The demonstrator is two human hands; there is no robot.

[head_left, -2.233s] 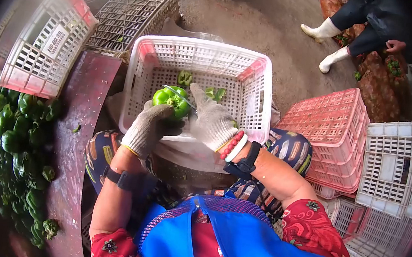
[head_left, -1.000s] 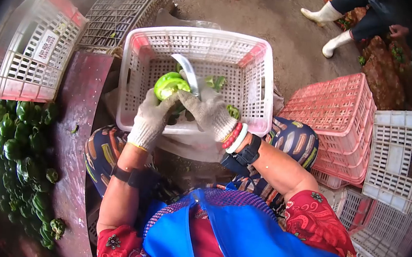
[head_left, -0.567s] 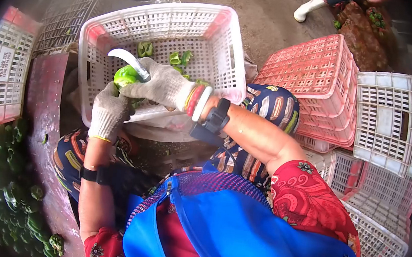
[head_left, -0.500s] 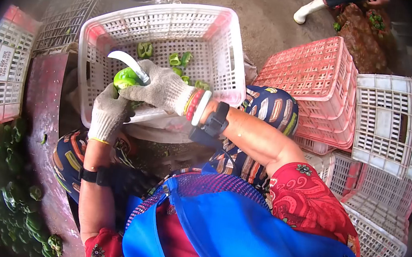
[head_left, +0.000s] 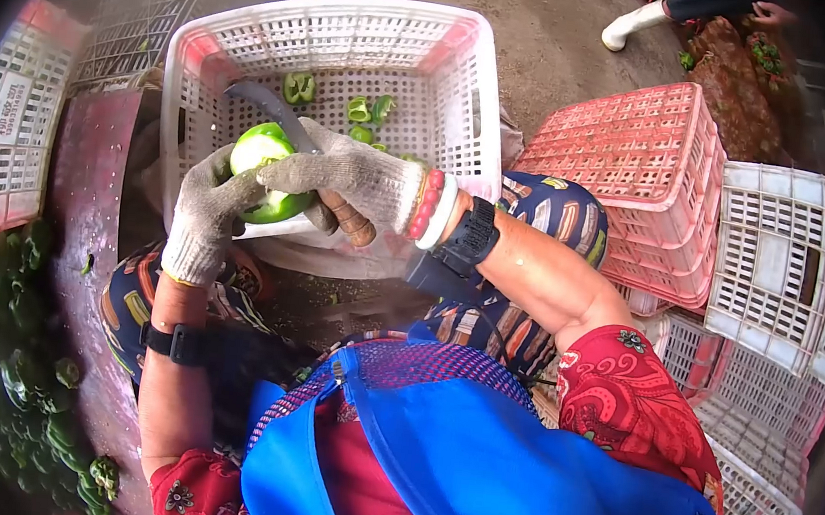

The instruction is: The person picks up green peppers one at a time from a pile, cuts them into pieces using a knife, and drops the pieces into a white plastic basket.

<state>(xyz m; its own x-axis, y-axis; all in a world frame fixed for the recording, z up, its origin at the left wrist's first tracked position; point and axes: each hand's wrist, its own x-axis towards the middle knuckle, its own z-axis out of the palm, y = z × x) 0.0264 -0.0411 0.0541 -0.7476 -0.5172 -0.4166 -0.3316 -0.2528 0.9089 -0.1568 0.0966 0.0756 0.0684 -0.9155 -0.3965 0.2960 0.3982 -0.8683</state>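
Between both grips sits green pepper (head_left: 261, 149): left grip (head_left: 201, 220) clamped round it, right grip (head_left: 361, 177) fisted on knife (head_left: 266, 104), blade just above. A slip could nick left grip or drop pepper into crate (head_left: 472, 93).

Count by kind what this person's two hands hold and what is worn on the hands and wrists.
Gloves: 2, on left hand and right hand
Black wrist straps: 2
Bracelets: 2
Knife: 1
Green pepper: 1
Total: 8
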